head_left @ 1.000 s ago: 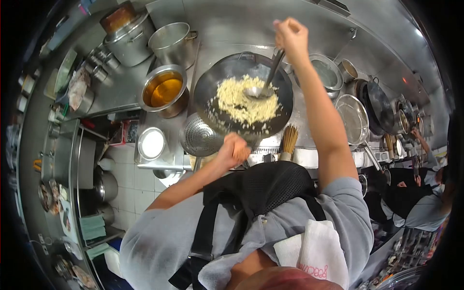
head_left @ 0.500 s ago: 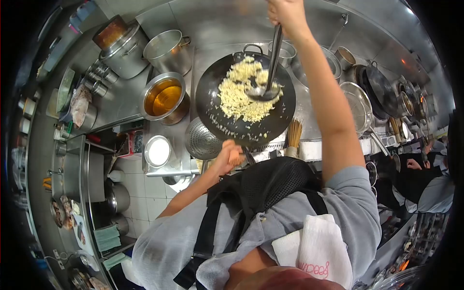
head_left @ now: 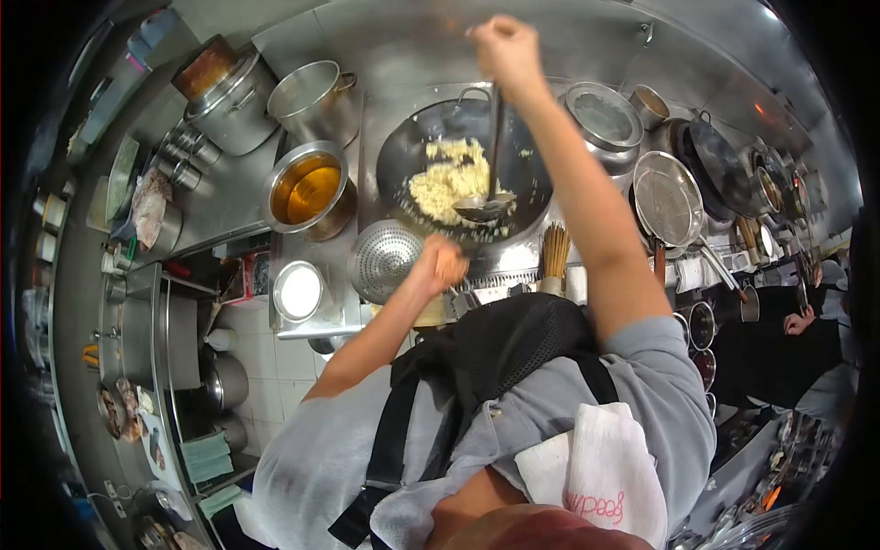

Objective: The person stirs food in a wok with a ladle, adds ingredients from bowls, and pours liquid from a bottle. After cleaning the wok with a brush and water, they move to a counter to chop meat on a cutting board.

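Dark matt metal wok point(head_left: 417, 156), shiny steel ladle point(head_left: 483, 209), brushed steel counter point(head_left: 229, 197)

Only one piece of writing shows: pink script stitched or printed on the white towel point(head_left: 594, 477) draped over the person's shoulder, just beside the black apron strap point(head_left: 394, 440). From this view the lettering runs upside down; it reads roughly like "speed" or similar, but the letters cannot be made out with certainty. Small packets and containers on the shelf point(head_left: 137, 197) well to the left of the towel carry markings too small and blurred to read. No numbers, brand marks or signs legible on the pots, the steel counter or the wall behind.
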Demonstrator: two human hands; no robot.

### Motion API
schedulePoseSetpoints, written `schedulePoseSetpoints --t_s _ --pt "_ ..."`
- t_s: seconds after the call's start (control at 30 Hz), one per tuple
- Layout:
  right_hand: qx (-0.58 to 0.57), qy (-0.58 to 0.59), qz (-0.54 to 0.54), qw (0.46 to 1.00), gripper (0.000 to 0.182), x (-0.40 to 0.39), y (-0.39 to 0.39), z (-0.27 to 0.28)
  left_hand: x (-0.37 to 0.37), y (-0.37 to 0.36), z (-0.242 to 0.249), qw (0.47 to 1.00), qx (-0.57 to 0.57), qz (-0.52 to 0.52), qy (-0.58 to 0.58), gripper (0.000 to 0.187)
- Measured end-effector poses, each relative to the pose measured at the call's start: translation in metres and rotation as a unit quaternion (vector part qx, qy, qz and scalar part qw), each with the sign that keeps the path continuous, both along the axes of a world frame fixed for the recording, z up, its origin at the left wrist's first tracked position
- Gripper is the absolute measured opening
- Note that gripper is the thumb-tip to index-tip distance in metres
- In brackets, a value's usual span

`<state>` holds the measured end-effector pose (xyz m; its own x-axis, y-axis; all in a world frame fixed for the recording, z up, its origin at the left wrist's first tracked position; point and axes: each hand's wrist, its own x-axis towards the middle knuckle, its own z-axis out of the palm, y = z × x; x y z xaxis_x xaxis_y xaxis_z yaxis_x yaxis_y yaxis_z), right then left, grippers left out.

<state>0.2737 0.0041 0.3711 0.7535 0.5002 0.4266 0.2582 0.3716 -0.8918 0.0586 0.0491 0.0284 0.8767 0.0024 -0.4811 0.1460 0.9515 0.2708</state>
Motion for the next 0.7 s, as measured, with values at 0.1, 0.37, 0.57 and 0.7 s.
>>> schedulePoseSetpoints --t_s 0.1,0.37,0.57,0.7 --pt "0.056 -0.08 -0.034 0.995 0.017 0.047 0.018 -0.066 0.013 -0.014 0.039 0.988 0.116 0.102 -0.005 0.008" --pt "0.032 0.001 0.005 0.999 0.019 0.005 -0.018 0.029 -0.039 -0.018 0.021 0.993 0.105 0.05 0.028 0.007" --pt "0.055 -0.098 -0.007 0.994 0.022 0.033 0.028 -0.062 -0.029 -0.037 0.002 0.996 0.067 0.057 -0.031 0.012" --pt "0.015 -0.021 0.102 0.994 0.02 0.034 -0.003 0.031 -0.068 -0.06 0.041 0.992 0.075 0.036 0.097 0.015"
